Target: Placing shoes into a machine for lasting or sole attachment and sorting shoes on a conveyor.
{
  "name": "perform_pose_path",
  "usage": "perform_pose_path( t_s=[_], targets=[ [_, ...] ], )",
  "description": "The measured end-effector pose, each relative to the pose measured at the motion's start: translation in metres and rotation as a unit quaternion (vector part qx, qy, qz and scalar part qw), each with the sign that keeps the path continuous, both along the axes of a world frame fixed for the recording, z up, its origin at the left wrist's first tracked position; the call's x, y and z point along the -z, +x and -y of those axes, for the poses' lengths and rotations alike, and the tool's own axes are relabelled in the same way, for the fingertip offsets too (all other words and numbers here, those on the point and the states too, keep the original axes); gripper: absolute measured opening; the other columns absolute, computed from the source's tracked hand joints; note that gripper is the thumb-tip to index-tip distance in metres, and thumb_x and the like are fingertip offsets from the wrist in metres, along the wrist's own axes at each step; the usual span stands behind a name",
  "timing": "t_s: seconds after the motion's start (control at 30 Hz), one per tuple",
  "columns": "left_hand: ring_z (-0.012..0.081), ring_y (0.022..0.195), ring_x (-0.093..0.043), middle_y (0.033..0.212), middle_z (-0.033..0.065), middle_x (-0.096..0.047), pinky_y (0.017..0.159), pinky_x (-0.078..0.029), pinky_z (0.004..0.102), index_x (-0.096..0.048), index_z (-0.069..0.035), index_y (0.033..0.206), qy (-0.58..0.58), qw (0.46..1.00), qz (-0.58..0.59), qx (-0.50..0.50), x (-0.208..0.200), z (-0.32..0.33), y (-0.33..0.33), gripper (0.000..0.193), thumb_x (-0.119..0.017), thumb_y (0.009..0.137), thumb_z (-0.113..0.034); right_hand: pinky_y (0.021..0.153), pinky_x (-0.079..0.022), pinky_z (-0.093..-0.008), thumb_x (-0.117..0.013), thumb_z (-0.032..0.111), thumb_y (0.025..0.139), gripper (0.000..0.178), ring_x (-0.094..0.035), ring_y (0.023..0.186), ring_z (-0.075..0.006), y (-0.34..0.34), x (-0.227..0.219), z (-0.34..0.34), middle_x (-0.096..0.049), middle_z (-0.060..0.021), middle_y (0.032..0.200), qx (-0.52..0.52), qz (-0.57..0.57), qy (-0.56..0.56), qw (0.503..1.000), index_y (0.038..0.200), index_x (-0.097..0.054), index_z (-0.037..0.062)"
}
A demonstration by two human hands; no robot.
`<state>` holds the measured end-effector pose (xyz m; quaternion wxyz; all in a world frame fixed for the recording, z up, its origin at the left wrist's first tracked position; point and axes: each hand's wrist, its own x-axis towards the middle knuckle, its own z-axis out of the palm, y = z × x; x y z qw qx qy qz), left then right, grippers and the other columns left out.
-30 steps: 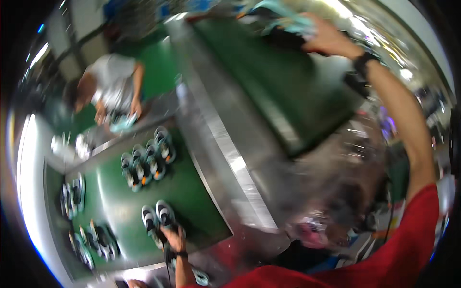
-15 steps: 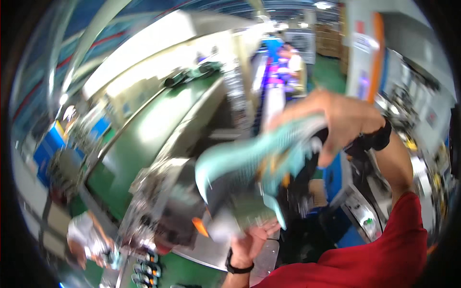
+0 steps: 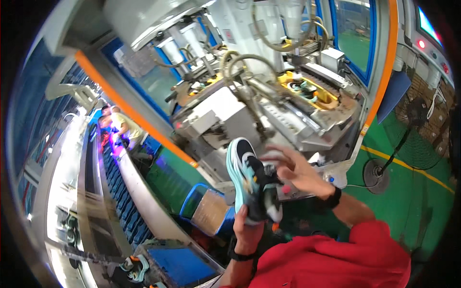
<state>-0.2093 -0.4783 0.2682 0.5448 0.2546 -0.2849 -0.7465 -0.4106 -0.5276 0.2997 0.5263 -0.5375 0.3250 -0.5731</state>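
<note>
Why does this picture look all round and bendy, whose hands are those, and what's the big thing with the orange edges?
There's no robot here! A person in a red shirt wears a camera on their head, looking down. Its very wide lens bends straight things near the edges.

Those are the person's bare hands. The left hand holds a black, white and mint-green shoe near its heel. The right hand is close to the shoe; its fingers are blurry, so I can't tell if they touch.

The big thing is a machine with hoses and metal parts. At the lower left, another shoe lies beside a blue panel.
</note>
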Motion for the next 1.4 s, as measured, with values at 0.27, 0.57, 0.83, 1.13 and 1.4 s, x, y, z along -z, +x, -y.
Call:
perform_pose_path(
  t_s=[0.27, 0.57, 0.83, 1.13, 1.4],
  targets=[
    [0.0235, 0.124, -0.048, 0.142, 0.0175, -0.045, 0.104, -0.038, 0.0332, -0.022, 0.000, 0.151, -0.207, 0.875, 0.394, 0.188, -0.003, 0.132, -0.166, 0.073, -0.057, 0.096, -0.034, 0.080, -0.050, -0.0267, -0.075, 0.005, 0.070, 0.054, -0.061, 0.087, -0.0118, -0.147, 0.052, 0.026, -0.065, -0.0044, 0.099, 0.345, 0.062, 0.177, 0.920, 0.121, -0.058, -0.0011],
    [0.0424, 0.108, -0.059, 0.115, 0.0326, -0.059, 0.090, -0.047, 0.0466, -0.050, 0.012, 0.119, -0.105, 0.785, 0.610, -0.007, 0.118, 0.407, -0.297, 0.070, -0.070, 0.080, -0.042, 0.089, -0.046, -0.0272, -0.075, 0.014, 0.071, 0.059, -0.058, 0.098, -0.0140, -0.249, 0.035, 0.026, -0.060, -0.0060, 0.111, 0.512, -0.070, 0.117, 0.848, 0.125, -0.054, -0.0012],
    [0.0408, 0.091, -0.066, 0.094, 0.0288, -0.067, 0.081, -0.052, 0.0463, -0.063, 0.008, 0.084, -0.094, 0.726, 0.677, -0.076, 0.138, 0.456, -0.287, 0.032, -0.069, 0.070, -0.020, 0.077, -0.050, -0.0270, -0.071, 0.011, 0.068, 0.054, -0.059, 0.085, -0.0133, -0.304, 0.016, 0.103, -0.062, -0.0051, 0.100, 0.549, -0.226, 0.127, 0.794, 0.119, -0.057, -0.0021],
    [0.0151, 0.088, -0.066, 0.104, 0.0080, -0.067, 0.079, -0.054, 0.0302, -0.061, 0.004, 0.115, 0.129, 0.961, 0.200, 0.138, 0.021, 0.274, -0.094, 0.034, -0.068, 0.086, -0.011, 0.076, -0.053, -0.0377, -0.082, 0.034, 0.057, 0.066, -0.067, 0.089, -0.0320, -0.243, 0.015, 0.358, -0.067, -0.0234, 0.097, 0.264, -0.561, 0.220, 0.753, 0.102, -0.062, -0.0099],
    [0.0219, 0.101, -0.062, 0.110, 0.0094, -0.062, 0.091, -0.050, 0.0368, -0.052, 0.003, 0.126, 0.224, 0.900, 0.344, -0.149, -0.042, 0.089, 0.066, 0.050, -0.065, 0.080, -0.011, 0.080, -0.055, -0.0444, -0.066, 0.016, 0.075, 0.044, -0.067, 0.094, -0.0373, -0.124, 0.160, 0.429, -0.066, -0.0248, 0.099, 0.345, -0.612, 0.163, 0.693, 0.109, -0.045, -0.0034]
  ],
)
